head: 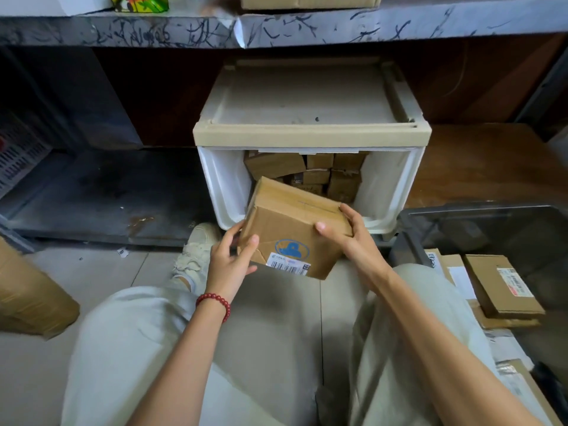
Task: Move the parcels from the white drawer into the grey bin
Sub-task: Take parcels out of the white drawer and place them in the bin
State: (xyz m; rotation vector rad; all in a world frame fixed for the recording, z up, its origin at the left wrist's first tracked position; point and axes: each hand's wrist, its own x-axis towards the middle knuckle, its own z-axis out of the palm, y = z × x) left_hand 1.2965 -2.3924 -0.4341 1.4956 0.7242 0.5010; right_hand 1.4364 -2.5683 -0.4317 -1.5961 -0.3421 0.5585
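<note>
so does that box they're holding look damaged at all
Yes. The cardboard parcel held between the left hand and right hand is buckled at its lower left front corner, beside the left thumb: the face is creased and seems split next to the shipping label. The rest looks intact.

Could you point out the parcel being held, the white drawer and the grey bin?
held parcel (285, 226), head view, brown front face.
white drawer (226, 186), head view, left inner wall.
grey bin (412, 235), head view, dark left wall.

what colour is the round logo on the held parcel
Blue logo, printed on the brown parcel; clearest in the head view.
</note>
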